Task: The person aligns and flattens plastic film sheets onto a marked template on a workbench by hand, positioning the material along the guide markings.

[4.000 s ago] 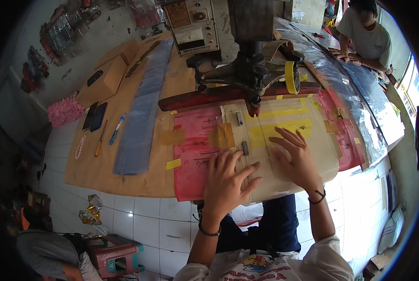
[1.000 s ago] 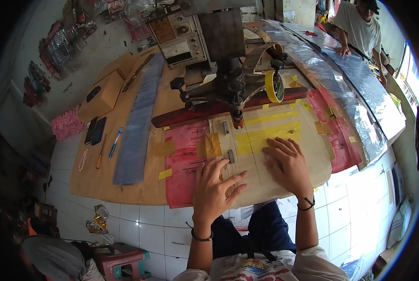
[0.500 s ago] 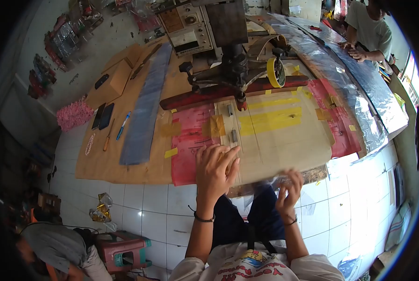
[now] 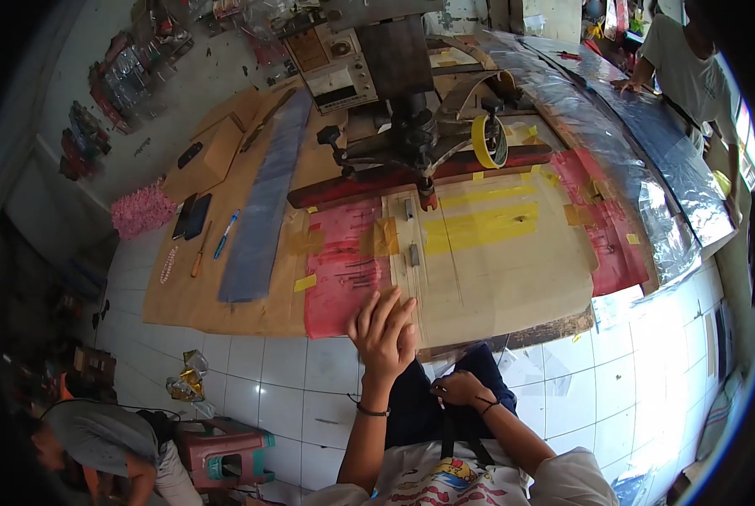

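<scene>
My left hand [image 4: 383,335] lies with outstretched fingers at the table's front edge, its fingertips by the border between a red translucent sheet [image 4: 331,295] and a tan board [image 4: 512,278]. Held low over my lap, my right hand [image 4: 460,389] has curled fingers; whatever they may hold is hidden. Two small grey metal blocks [image 4: 414,255] sit on a pale strip along the board's left side. Yellow tape [image 4: 487,226] covers part of the board. Above it stands a machine's dark arm with a red tip [image 4: 428,202].
A yellow tape roll [image 4: 478,143] hangs on the machine. Left of the red sheet are a bluish plastic strip [image 4: 255,228], a blue pen [image 4: 225,234], an orange-handled tool [image 4: 197,263] and phones [image 4: 196,216]. One person [image 4: 689,76] stands at far right; another [image 4: 107,438] bends down lower left.
My right hand has moved left and down from the board's front edge to my lap, its fingers curling. My left hand has slid slightly back toward me. The person at right has straightened up.
</scene>
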A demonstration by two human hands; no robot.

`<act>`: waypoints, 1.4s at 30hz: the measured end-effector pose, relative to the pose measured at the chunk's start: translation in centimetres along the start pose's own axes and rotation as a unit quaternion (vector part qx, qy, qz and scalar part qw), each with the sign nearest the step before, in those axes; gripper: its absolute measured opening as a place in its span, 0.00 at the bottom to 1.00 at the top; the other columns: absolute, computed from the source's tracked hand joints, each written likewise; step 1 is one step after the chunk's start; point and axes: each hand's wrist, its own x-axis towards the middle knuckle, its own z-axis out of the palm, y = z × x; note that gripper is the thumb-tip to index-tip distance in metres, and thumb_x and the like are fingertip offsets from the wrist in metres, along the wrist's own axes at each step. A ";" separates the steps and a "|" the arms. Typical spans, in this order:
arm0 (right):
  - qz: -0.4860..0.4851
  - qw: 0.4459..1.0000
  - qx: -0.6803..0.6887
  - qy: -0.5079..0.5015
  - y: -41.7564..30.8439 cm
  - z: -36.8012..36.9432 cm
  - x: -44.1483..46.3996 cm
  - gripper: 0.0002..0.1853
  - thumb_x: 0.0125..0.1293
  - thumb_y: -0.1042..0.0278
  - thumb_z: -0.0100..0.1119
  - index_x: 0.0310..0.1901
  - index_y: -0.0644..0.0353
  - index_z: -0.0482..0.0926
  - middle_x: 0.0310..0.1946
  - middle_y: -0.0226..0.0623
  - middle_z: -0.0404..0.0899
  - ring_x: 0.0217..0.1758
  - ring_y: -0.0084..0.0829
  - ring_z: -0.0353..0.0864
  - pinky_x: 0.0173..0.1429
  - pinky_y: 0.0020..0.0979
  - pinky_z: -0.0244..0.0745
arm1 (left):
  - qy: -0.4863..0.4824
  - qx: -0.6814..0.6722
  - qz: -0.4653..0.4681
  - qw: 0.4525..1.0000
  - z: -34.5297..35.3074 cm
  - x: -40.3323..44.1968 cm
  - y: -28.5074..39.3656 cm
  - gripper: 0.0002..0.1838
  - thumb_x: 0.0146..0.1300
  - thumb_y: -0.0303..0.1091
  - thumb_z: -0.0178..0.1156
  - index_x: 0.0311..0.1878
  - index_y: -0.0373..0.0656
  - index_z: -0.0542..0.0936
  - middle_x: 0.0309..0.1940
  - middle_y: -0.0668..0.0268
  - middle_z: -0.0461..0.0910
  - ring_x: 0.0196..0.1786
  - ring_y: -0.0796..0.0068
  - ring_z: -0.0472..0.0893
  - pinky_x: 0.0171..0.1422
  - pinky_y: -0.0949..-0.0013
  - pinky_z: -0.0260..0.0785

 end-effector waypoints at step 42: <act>0.026 0.995 0.093 -0.019 0.5 -1.1 -2.4 0.18 0.77 0.49 0.53 0.55 0.45 0.88 0.42 0.41 0.91 0.49 0.49 0.90 0.57 0.47 0.84 | 0.006 0.004 -0.021 1.000 0.5 -0.6 0.4 0.20 0.73 0.44 0.56 0.63 0.59 0.87 0.70 0.68 0.81 0.75 0.59 0.72 0.79 0.49 0.53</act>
